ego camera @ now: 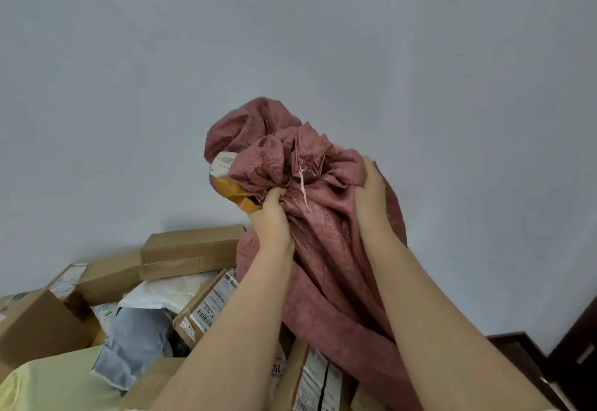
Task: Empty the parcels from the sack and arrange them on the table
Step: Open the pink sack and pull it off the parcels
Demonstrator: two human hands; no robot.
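A dusty-red woven sack (326, 249) is lifted high in front of the pale wall, its cloth bunched at the top. My left hand (273, 220) grips a fold of the bunched cloth. My right hand (371, 197) holds the sack's right side, fingers wrapped around the fabric. A parcel with yellow-brown tape and a white label (226, 181) pokes out of the sack at the upper left. Below lies a heap of parcels: cardboard boxes (190, 249), a labelled box (206, 310), a grey mailer bag (135, 346) and a white mailer (161, 294).
A pale yellow bag (55, 384) lies at the lower left over the heap. More labelled boxes (316, 381) sit under the sack. Dark wooden furniture (549, 359) stands at the lower right. The table surface itself is hidden beneath the parcels.
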